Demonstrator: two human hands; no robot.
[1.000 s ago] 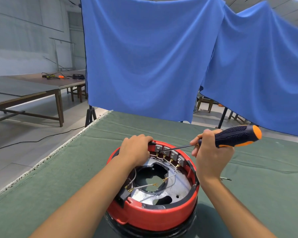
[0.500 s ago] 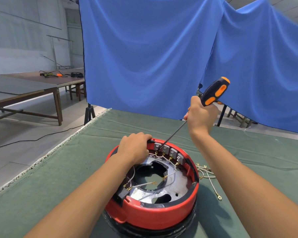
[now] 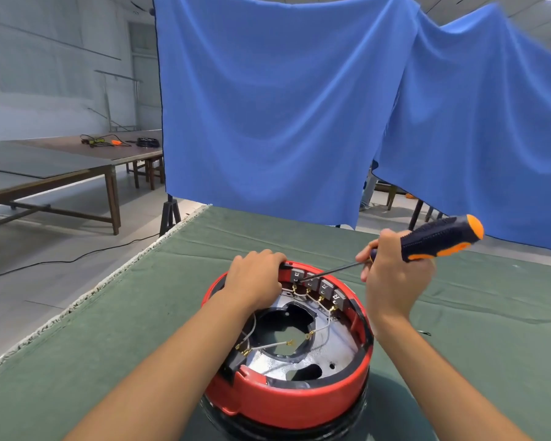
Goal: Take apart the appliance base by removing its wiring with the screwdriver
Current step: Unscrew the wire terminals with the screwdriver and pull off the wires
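Right hand (image 3: 395, 275) is wrapped round the screwdriver (image 3: 439, 238), shaft angled low so the tip reaches the terminal blocks (image 3: 318, 286) on the far rim. Left hand (image 3: 255, 278) clamps over the red appliance base (image 3: 287, 399) on the green cloth (image 3: 109, 329), probably so it doesn't spin

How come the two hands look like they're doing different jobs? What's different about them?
The left hand grips the far rim of the red appliance base; the right hand grips the screwdriver and does not touch the base. The left hand lies low on the base; the right hand is raised beside it, aiming the screwdriver's tip at the grey terminals. Both have their fingers curled around something.
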